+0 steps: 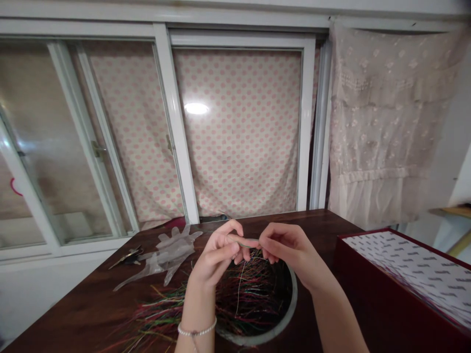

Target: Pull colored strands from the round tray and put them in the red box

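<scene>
And here you are, both hands up over the table [84, 304], together at the fingertips just above the dish. Your left hand [221, 252] has its thumb pressed to the fingers, pinching a thin green strand [246, 244] that lies along one finger; your right hand [285, 245] pinches at its other end, thumb and fingertip closed tight. That puts the strand right at the centre of your clock. A pale thread [239, 289] dangles beneath at six o'clock, though where it starts is too fine to tell.

Below, also at six, sits the round dish [292, 299], dark inside with a pale rim. And what a tangle — red, green and pale strands [154, 314] lie across it and spill onto the table towards eight o'clock, passing behind your left wrist with its white beaded bracelet [197, 332].

Out at nine, clear plastic gloves [165, 255] lie crumpled, with keys [128, 257] just beyond. Over at four — a dark red box [390, 304], printed white paper [415, 262] showing inside. Straight ahead at twelve stands the window [307, 127], dotted curtain [243, 147] behind its glass, and at two hangs a pale lacy cloth [382, 127].
</scene>
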Tool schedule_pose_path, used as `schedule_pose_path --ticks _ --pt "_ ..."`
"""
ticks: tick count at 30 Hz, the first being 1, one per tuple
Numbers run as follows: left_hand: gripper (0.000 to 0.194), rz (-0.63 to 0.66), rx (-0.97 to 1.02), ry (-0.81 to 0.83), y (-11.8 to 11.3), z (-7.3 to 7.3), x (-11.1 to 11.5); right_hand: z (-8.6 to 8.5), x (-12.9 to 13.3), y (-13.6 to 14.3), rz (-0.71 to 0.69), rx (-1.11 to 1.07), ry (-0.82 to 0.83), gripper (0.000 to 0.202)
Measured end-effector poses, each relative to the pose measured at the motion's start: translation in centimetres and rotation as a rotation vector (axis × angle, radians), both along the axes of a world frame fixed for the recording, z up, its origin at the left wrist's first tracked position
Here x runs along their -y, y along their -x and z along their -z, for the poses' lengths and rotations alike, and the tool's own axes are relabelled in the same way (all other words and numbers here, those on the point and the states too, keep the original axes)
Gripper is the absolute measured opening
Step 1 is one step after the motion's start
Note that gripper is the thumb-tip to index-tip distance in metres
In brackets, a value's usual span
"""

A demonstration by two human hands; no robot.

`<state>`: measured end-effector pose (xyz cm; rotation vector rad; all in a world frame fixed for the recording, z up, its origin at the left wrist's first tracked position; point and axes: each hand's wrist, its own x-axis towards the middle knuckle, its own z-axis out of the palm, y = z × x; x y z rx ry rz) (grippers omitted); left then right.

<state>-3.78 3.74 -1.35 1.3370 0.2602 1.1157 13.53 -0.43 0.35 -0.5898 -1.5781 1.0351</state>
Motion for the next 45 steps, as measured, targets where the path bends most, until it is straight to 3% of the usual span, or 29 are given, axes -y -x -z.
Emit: schedule_pose_path --ticks 6,15,26,34,40,45 --pt "0.03 -0.012 -0.094 -0.077 1.4 0.6 -0.4 -0.1 0.4 0.3 0.034 0.147 -0.042 0.016" --pt "0.015 0.016 -0.076 -0.097 1.7 0.2 0.3 -0.1 0.4 0.2 0.023 0.127 -0.058 0.018" --pt "0.005 0.222 -0.119 -0.179 1.8 -0.9 2.4 -0.1 0.5 0.2 -0.027 0.095 -0.086 0.015" --pt "0.004 0.053 -0.261 -0.232 1.4 -1.3 3.0 -0.2 0.5 -0.3 0.08 0.121 -0.139 0.013" --pt "0.021 0.054 -0.541 -0.258 1.0 -2.0 3.5 -0.3 0.4 0.1 0.196 0.281 -0.175 0.016" --pt "0.015 -0.15 -0.557 -0.24 -0.1 -1.7 3.4 0.2 0.0 0.3 0.312 0.322 -0.166 0.016"
